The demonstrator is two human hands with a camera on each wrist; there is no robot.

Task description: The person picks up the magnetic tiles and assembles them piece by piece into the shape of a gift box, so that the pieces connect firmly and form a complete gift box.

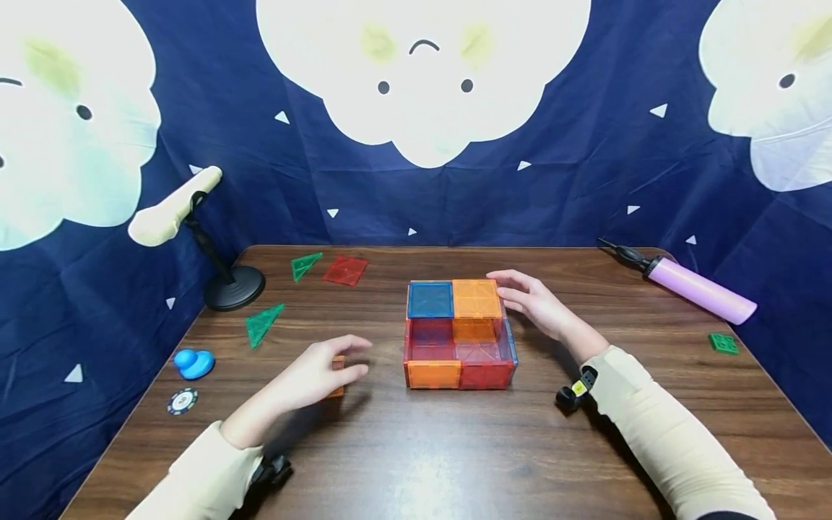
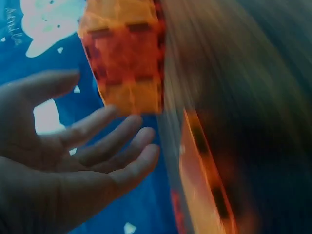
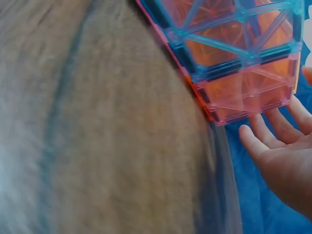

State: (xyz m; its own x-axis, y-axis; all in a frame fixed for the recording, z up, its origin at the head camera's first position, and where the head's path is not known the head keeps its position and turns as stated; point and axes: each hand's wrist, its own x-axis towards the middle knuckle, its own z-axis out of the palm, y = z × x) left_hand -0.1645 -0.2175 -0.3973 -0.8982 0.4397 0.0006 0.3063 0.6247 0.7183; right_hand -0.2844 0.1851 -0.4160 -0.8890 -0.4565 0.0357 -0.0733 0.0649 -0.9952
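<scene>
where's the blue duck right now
In the head view the blue duck sits near the table's left edge, just above the poker chip and left of the left hand.

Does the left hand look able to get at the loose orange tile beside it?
Probably yes: the left hand, fingers open, is right over the orange tile lying on the table, with nothing between them.

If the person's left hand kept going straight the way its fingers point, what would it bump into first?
Most likely the box of magnetic tiles. The left hand lies open with fingers pointing right toward the box's orange front tile, bare table between. Depth is uncertain; it could pass just in front.
</scene>
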